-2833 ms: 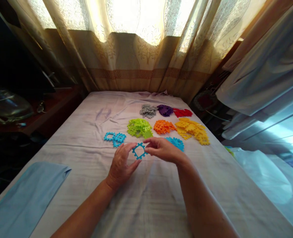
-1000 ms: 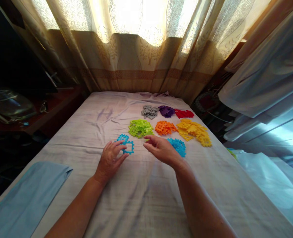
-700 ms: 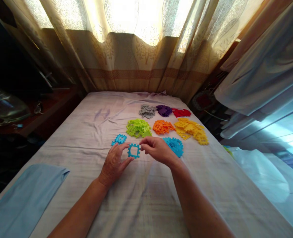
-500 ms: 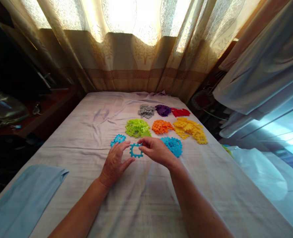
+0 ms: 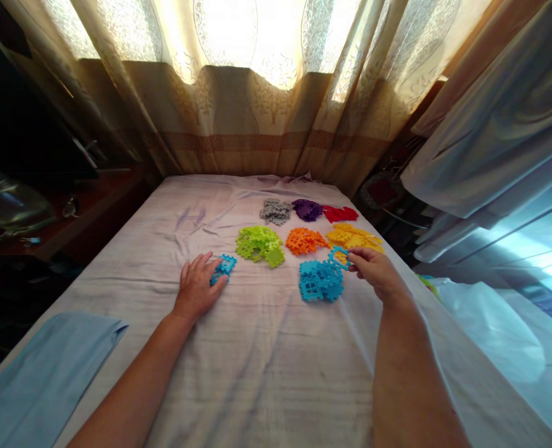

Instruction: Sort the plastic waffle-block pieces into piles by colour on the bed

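My right hand pinches a blue square interlocking frame piece by its right edge. That piece is held at the upper right of a blue pile of notched plastic pieces. On the left, my left hand lies with its fingers apart, touching a smaller group of blue pieces. The hand partly covers that group. Between the hands, farther back, lie a lime green pile and an orange pile. A yellow pile sits just beyond my right hand.
Grey pieces, purple pieces and red pieces form the back row on the sheet-covered surface. A folded blue cloth lies at the left edge. Curtains hang behind.
My right hand has carried the blue frame piece from the middle to the right, over the blue pile. My left hand has shifted left onto the small blue group.
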Tool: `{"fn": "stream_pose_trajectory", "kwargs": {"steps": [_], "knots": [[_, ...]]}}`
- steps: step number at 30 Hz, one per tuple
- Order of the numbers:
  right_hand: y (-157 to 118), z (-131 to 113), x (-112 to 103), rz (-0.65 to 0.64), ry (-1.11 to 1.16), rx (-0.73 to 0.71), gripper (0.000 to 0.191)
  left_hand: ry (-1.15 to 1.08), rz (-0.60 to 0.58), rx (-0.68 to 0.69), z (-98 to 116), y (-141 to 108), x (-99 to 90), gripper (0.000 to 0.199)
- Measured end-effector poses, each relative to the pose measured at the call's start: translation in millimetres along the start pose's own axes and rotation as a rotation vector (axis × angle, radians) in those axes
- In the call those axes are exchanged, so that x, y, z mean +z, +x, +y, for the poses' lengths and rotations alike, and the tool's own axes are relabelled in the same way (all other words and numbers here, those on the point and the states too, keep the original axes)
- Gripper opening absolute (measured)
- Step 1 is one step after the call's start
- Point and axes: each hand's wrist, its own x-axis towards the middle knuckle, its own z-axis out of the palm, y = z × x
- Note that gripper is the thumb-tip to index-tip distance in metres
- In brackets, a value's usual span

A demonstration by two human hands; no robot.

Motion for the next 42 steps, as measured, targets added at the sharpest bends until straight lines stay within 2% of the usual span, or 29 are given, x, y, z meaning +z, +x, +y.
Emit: {"fn": "stream_pose_trajectory", "kwargs": {"steps": [3, 9, 14, 17, 20, 22, 24, 27, 30, 33, 35, 38, 40, 42], "knots": [[1, 2, 5, -0.046, -0.096, 0.015, 0.021, 0.020, -0.037, -0.017, 4, 1, 0.3, 0.036], [4, 4, 9, -0.051, -0.313, 0.005, 0.025, -0.085, -0.021, -0.040, 1, -1, -0.8, 0.029], [3, 3, 8, -0.080, -0.517, -0.005, 0.027, -0.204, 0.036, -0.045, -3, 0, -4.8, 0.031], [2, 0, 3, -0.030, -0.623, -0.011, 0.027, -0.272, 0.083, -0.050, -2, -3, -10.5, 0.037], [-1, -9, 2, 0.036, -0.591, -0.086, 0.028, -0.320, 0.144, -0.021, 8, -10, -14.7, 0.042], [-7, -19, 7, 0.024, -0.488, -0.176, 0.028, -0.352, 0.158, 0.031, 19, -15, -14.9, 0.044], [-18, -33, 20, -0.070, -0.376, -0.274, 0.027, -0.380, 0.154, 0.086, 32, -20, -13.4, 0.045], [-41, -54, 49, -0.326, -0.265, -0.388, 0.025, -0.382, 0.170, 0.162, 48, -25, -11.3, 0.047], [-65, -67, 81, -0.524, -0.244, -0.412, 0.025, -0.364, 0.188, 0.237, 56, -27, -12.1, 0.048], [-80, -72, 102, -0.610, -0.265, -0.426, 0.025, -0.346, 0.189, 0.271, 58, -28, -13.5, 0.049], [-82, -71, 107, -0.615, -0.272, -0.448, 0.022, -0.334, 0.175, 0.278, 58, -29, -13.4, 0.051], [-73, -69, 97, -0.572, -0.243, -0.438, 0.018, -0.301, 0.162, 0.280, 49, -27, -12.2, 0.056], [-61, -65, 78, -0.500, -0.193, -0.399, 0.018, -0.243, 0.163, 0.244, 37, -25, -11.8, 0.057], [-47, -58, 54, -0.378, -0.131, -0.348, 0.020, -0.164, 0.163, 0.149, 21, -23, -11.8, 0.057]]}}
